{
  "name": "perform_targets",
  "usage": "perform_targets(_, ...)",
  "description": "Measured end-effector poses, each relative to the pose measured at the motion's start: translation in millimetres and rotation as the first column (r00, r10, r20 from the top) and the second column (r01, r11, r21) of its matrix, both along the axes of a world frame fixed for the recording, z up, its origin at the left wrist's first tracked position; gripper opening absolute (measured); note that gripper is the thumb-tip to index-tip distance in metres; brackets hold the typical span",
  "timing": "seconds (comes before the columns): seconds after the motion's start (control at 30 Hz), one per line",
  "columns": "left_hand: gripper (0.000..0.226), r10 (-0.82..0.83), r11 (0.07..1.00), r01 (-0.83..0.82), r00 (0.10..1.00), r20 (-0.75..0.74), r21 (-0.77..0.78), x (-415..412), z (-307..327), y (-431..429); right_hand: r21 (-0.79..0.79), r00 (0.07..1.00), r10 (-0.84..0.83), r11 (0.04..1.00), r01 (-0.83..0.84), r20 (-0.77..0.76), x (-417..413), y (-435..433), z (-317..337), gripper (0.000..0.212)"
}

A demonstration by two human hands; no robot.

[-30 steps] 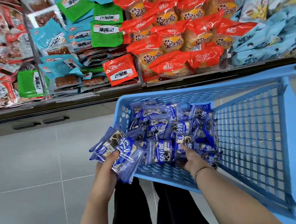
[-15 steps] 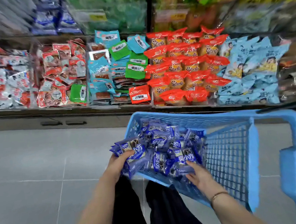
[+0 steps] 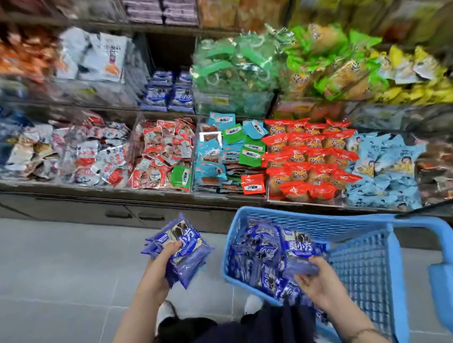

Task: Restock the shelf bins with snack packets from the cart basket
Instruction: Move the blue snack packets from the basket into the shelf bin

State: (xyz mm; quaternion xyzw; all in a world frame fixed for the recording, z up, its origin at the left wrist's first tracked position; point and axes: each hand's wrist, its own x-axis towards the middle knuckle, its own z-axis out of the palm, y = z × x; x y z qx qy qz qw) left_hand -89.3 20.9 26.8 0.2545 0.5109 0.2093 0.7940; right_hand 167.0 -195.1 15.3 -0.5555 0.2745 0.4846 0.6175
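both bare forearms reach forward from the bottom of the view, elbows bent, well apart from each other. the left hand point(image 3: 157, 270) is raised out in front, palm turned inward, thumb across the top and fingers curled beneath, closed on what it holds. the right hand point(image 3: 319, 284) sits lower and further right, palm down, fingers bent in a pinching grasp. a thin bracelet point(image 3: 361, 333) circles the right wrist.
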Motion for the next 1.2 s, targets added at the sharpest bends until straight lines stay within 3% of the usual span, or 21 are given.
perform_targets(0.13, 0.048, 0.001, 1.0, -0.001, 1.0, 0.004, 0.026, -55.1, 23.0, 42.6, 0.015, 0.995, -0.032, 0.999, 0.031, 0.091, -47.0, 45.3, 10.1, 0.021)
perform_targets(0.3, 0.043, 0.002, 0.997, -0.003, 1.0, 0.002, 0.075, -123.6, 43.0, 95.2, 0.098, 0.981, -0.141, 0.987, 0.129, 0.13, -112.1, 111.3, 22.9, 0.022)
perform_targets(0.5, 0.044, 0.011, 0.999, -0.012, 1.0, 0.028, 0.047, -157.1, 53.1, 129.0, 0.085, 0.988, -0.036, 0.996, 0.023, 0.151, -159.7, 167.1, 30.4, 0.005)
perform_targets(0.73, 0.04, -0.049, 0.999, 0.049, 0.999, 0.011, -0.013, -134.9, 53.0, 162.1, 0.012, 0.969, 0.058, 0.998, -0.063, 0.239, -156.4, 217.3, 41.2, 0.015)
perform_targets(0.97, 0.032, -0.019, 0.999, 0.02, 1.0, -0.008, 0.039, -88.5, 63.8, 234.7, -0.001, 0.957, 0.153, 0.987, -0.158, 0.246, -113.9, 284.4, 34.6, 0.028)
perform_targets(1.1, 0.018, 0.004, 0.996, -0.002, 1.0, -0.02, 0.087, -63.6, 69.2, 280.1, 0.07, 0.947, 0.198, 0.973, -0.222, 0.253, -84.1, 336.8, 34.3, 0.029)
perform_targets(1.2, 0.02, 0.03, 0.992, -0.023, 0.998, -0.054, 0.128, -47.2, 67.9, 307.0, 0.131, 0.942, 0.211, 0.959, -0.251, 0.262, -62.9, 373.1, 33.4, 0.025)
